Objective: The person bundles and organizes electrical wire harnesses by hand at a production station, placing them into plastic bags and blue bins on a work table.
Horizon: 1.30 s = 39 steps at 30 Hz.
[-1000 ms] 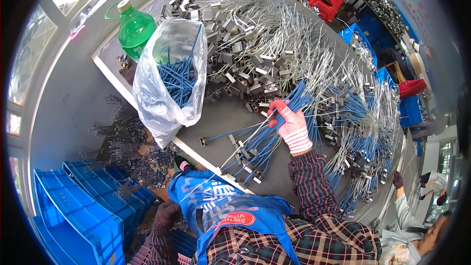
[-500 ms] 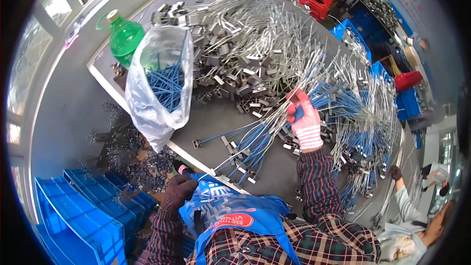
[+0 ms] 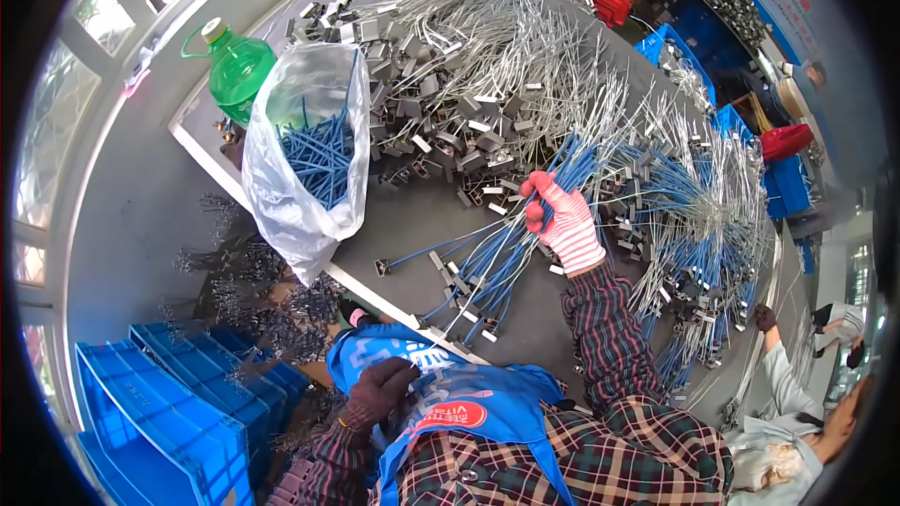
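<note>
Here's the R hand (image 3: 565,225), pink-striped glove on, clamped round a bndl of blue cables (image 3: 569,164) to the right of the clear plastic bag (image 3: 302,234)! Dark-gloved L hand (image 3: 380,389)'s wearer-side of the bag, over the blue apron (image 3: 506,395); can't tell if it's gripping.

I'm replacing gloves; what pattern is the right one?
Right glove: pink and white stripes; head view.

Wears a plaid shirt (image 3: 609,450) in black, red, cream and green, with a blue apron (image 3: 502,389) bearing pale lettering and a red oval. Adds dark sleeves (image 3: 607,333) striped reddish, a dark maroon glove (image 3: 373,399) on the left hand (image 3: 382,388), pink-and-white stripes on the right hand (image 3: 567,227).
</note>
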### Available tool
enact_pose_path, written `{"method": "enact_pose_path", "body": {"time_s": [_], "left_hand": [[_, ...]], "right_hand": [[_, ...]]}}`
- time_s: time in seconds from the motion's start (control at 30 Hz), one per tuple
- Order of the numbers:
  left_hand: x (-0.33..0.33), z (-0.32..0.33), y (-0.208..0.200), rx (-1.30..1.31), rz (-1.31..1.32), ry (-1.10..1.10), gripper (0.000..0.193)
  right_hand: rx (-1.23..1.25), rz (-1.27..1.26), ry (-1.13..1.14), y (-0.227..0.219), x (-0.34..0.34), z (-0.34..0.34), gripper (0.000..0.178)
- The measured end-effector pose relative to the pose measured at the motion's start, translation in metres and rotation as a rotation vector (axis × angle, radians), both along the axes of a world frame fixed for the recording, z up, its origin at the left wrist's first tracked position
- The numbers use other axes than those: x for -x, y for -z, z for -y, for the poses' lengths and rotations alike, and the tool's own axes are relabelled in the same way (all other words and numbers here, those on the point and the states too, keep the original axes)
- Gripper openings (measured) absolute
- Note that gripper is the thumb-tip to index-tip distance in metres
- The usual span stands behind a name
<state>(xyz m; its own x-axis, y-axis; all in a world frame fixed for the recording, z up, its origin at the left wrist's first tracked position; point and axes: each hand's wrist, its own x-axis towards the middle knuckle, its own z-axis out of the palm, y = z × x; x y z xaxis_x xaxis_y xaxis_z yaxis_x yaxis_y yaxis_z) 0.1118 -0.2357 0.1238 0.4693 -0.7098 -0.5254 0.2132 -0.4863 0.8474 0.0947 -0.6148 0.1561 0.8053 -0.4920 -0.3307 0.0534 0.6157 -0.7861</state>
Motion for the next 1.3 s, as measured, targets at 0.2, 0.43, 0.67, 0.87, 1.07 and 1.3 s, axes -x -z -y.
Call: {"method": "enact_pose_path", "body": {"time_s": [0.2, 0.43, 0.67, 0.87, 1.07, 1.3], "left_hand": [[-0.008, 0.018, -0.01, -0.017, -0.161, -0.052, 0.018], [-0.045, 0.08, -0.029, 0.2, 0.144, 0.253, 0.022], [-0.046, 0.05, -0.004, 0.108, -0.102, 0.014, 0.016], [-0.01, 0.125, -0.014, 0.271, 0.505, -0.272, 0.025], [-0.017, 0.147, 0.016, 0.301, 1.051, -0.15, 0.031], [-0.048, 0.166, -0.044, 0.018, 0.639, 0.137, 0.032]], "right_hand": [[0.016, -0.144, -0.122, 0.019, 0.018, -0.019, 0.02], [0.035, -0.247, -0.327, 0.026, 0.036, -0.128, 0.018], [0.054, -0.193, -0.056, 0.006, 0.036, -0.032, 0.02], [0.202, -0.307, -0.265, 0.015, 0.034, -0.112, 0.022], [0.264, -0.429, -0.278, 0.016, 0.052, -0.098, 0.032], [-0.435, -0.34, -0.09, 0.024, 0.096, -0.081, 0.035]]}}
